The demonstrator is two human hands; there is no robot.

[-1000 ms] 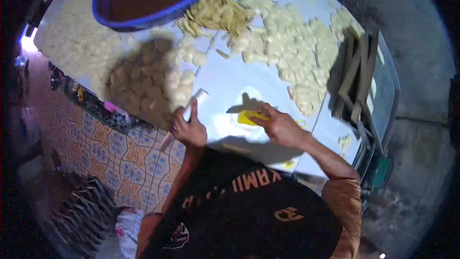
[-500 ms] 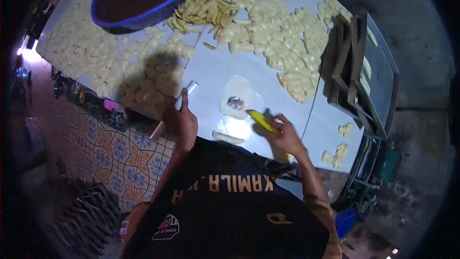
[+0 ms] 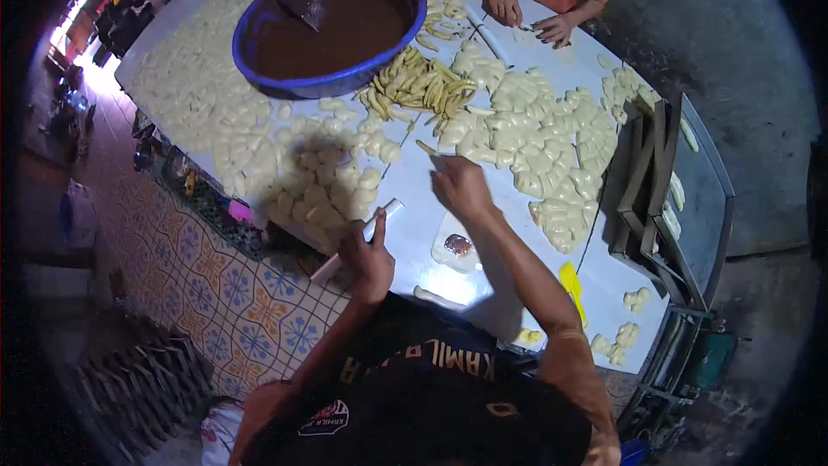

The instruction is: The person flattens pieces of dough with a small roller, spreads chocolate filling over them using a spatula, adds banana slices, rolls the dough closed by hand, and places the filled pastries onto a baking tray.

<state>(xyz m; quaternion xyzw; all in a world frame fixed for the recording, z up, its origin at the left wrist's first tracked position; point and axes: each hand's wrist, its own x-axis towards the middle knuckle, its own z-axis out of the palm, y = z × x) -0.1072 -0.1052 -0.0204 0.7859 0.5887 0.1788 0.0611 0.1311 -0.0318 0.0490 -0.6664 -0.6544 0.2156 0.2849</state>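
My left hand (image 3: pixel 369 266) is closed round a white rolling pin (image 3: pixel 326 271), its index finger stretched along the tube. Reaching forward over the table, my right hand (image 3: pixel 464 188) has its fingers bent together at the near end of a pale yellow strip (image 3: pixel 426 147), which looks like banana. Just below that wrist lies a flattened dough piece (image 3: pixel 446 255) with a brown dab of filling (image 3: pixel 458 245) on it. A rolled dough stick (image 3: pixel 438 297) rests nearer to me. Right of my forearm lies a yellow-handled tool (image 3: pixel 572 286); its head is not clear.
A blue basin (image 3: pixel 332 84) of brown filling holds a ladle (image 3: pixel 289 6). Beside it are piled yellow strips (image 3: pixel 418 85) and many dough pieces (image 3: pixel 552 142). Metal trays (image 3: pixel 699 207) lean at the right edge. Opposite, a co-worker's hands (image 3: pixel 555 30) handle dough.
My right hand has let go of the yellow-handled tool and moved forward to the strip. Brown filling now shows on the dough. My view has shifted, bringing the co-worker into sight.
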